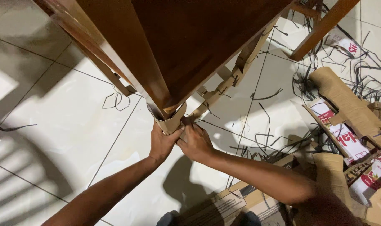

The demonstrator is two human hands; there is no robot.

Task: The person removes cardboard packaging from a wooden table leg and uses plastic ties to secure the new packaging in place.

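A dark brown wooden table (190,46) fills the upper middle of the head view, its corner pointing toward me. A brown cardboard corner wrap (169,121) clings to that corner. My left hand (162,141) grips the lower edge of the wrap from the left. My right hand (195,141) pinches the same cardboard from the right, fingers closed on it. More cardboard strips (236,73) are bound along the table leg beyond.
White tiled floor (65,125) lies below. Several black plastic straps (266,138) are scattered on the tiles. Torn cardboard packaging (349,104) is piled at the right, a flat cardboard box (240,201) near my feet. Another wooden leg (320,29) crosses the top right.
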